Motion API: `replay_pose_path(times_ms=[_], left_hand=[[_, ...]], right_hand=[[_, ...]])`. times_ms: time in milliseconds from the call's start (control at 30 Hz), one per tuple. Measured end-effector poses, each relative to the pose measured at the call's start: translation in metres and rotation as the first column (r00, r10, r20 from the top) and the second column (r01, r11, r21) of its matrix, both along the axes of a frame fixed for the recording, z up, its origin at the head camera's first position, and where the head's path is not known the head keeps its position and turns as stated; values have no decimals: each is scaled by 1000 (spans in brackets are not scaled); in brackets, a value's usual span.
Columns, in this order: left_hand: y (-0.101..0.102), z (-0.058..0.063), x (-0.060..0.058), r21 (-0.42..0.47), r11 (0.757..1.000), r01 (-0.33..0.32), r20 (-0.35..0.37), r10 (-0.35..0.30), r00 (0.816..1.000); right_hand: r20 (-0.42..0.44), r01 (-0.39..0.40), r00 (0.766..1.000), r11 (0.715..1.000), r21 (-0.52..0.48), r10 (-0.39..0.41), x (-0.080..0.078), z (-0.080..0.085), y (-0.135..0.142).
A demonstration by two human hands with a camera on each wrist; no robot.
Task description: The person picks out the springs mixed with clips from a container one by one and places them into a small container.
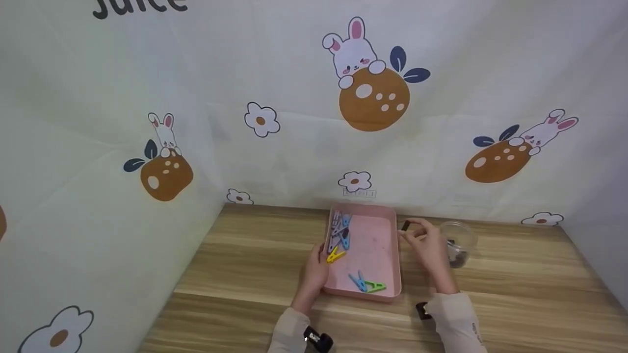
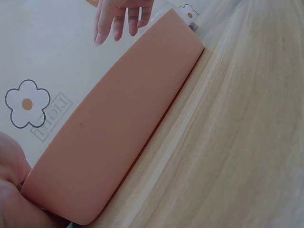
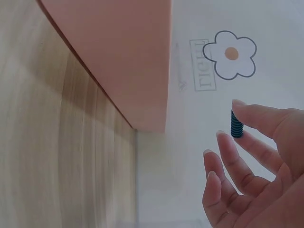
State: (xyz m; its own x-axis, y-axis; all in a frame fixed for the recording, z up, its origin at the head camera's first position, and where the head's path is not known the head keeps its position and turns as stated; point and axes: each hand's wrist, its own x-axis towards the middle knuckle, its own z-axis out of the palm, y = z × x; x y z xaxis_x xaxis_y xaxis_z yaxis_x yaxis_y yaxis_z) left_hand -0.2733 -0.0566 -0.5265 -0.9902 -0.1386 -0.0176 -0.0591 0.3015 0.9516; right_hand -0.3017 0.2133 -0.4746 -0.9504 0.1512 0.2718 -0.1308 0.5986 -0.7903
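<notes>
My left hand [image 1: 316, 269] grips the near left side of a shallow pink tray [image 1: 397, 264], its thumb at the rim. In the left wrist view the tray's side wall [image 2: 114, 114] hides most of that hand. Beyond the tray's right edge, my right hand [image 1: 431, 250] pinches a small dark ribbed cylinder [image 3: 236, 126] between thumb and index finger. The other fingers are loosely bent. Inside the tray lie grey and blue clothespins [image 1: 345, 240] along the left, a yellow clothespin [image 1: 335, 255] below them, and a blue clothespin [image 1: 360, 282] beside a green clothespin [image 1: 376, 287] at the near end.
Right of my right hand stands a clear round jar [image 1: 463, 235] with dark small things in it. The wooden table [image 1: 245, 264] meets a white patterned cloth [image 1: 294, 162] at the back and sides. Black wrist cameras sit on both sleeves.
</notes>
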Motion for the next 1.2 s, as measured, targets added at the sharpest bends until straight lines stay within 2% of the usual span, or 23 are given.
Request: replay_pose_path(times_ms=[400,967,1200], left_hand=[[0,-4,-2,26,1000,10,-16,-9,1000],[0,-5,-3,57,998,11,3,-11,1000],[1,-5,-4,39,999,5,-1,-5,1000]], right_hand=[[-12,-14,1000,1000,-17,14,0,2,6],[-1,28,1000,999,-27,-28,1,4,15],[-14,49,999,999,-11,-49,3,5,20]])
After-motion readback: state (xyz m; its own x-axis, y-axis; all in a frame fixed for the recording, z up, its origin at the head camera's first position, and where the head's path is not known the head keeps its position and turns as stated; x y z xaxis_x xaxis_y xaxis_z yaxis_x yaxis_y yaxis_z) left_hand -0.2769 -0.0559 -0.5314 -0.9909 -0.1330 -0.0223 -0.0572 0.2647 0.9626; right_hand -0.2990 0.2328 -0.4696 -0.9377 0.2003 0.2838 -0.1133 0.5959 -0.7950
